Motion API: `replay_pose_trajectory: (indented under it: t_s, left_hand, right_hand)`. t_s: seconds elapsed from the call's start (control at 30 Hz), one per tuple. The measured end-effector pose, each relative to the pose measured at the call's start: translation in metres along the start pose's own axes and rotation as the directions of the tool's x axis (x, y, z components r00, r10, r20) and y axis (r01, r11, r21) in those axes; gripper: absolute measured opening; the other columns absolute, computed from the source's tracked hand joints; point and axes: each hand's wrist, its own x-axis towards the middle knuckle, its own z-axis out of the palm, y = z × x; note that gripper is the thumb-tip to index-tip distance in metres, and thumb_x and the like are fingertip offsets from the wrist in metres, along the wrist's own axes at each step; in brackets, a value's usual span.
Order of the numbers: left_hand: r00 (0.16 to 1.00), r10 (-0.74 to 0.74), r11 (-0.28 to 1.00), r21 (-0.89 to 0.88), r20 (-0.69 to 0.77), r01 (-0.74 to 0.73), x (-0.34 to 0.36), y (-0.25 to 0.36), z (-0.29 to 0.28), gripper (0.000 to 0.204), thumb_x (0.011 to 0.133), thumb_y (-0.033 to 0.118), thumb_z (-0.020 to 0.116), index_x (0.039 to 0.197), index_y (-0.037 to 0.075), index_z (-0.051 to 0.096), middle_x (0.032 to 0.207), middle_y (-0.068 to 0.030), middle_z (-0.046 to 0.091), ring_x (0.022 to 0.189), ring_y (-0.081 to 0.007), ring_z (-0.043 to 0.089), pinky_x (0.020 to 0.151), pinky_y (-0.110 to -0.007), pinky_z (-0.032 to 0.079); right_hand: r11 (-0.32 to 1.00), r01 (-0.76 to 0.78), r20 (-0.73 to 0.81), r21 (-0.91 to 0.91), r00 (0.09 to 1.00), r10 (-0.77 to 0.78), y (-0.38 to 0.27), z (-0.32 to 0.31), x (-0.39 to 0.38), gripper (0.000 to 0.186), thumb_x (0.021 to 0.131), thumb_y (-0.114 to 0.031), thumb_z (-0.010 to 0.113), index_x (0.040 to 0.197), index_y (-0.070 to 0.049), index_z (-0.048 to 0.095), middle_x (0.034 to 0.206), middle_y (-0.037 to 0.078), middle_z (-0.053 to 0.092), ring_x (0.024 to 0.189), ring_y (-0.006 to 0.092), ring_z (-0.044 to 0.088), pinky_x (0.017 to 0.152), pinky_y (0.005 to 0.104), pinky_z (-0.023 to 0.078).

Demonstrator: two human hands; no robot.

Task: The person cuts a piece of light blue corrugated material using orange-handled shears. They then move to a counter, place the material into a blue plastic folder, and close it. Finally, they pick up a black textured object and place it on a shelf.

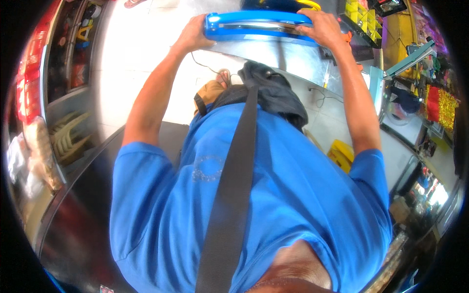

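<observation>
My left hand (196, 34) is closed on the left end of a long blue plastic object (249, 19) with a shiny metal strip along its middle. My right hand (320, 30) grips its right end, thumb and fingers bent over it. The object lies level across the top of the view, held at or just over a silvery metal worktop (298, 58); I cannot tell whether it rests on it. A dark item (266, 5) and a yellow looped piece (308, 4) are just beyond it.
A yellow compartment organiser (361, 22) and a pale teal metal arm (405, 61) are at right. A black bag (273, 97) and a yellow object (342, 154) are low in front. Shelves (73, 49) line the left; a dark seat or surface (83, 210) is beside me. Cords hang below the worktop.
</observation>
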Motion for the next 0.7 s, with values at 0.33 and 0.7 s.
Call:
replay_pose_trajectory:
  t_s: [0.33,0.7]
  left_hand:
    - [0.984,0.001,1.000,0.017,-0.180,0.002,-0.027,-0.022,0.002,0.099,0.063,0.020,0.089,0.146,0.013,0.036,0.135,-0.0155,0.051,0.129,-0.0330,0.045,0.111,-0.045,0.038]
    - [0.798,-0.255,0.966,-0.170,-0.546,0.193,-0.116,0.012,0.033,0.056,0.075,0.015,0.079,0.124,0.002,0.057,0.122,-0.0165,0.059,0.115,-0.0330,0.055,0.100,-0.043,0.044]
  right_hand:
    - [0.997,0.082,-0.074,-0.015,0.994,-0.083,-0.013,0.008,0.009,0.051,0.080,-0.040,0.073,0.124,-0.016,0.063,0.112,0.013,0.069,0.101,0.0348,0.065,0.089,0.0445,0.049]
    - [0.997,0.001,0.139,0.082,0.990,-0.012,-0.033,0.012,0.022,0.060,0.078,-0.049,0.073,0.128,-0.019,0.059,0.115,0.013,0.068,0.107,0.0337,0.065,0.089,0.0466,0.052]
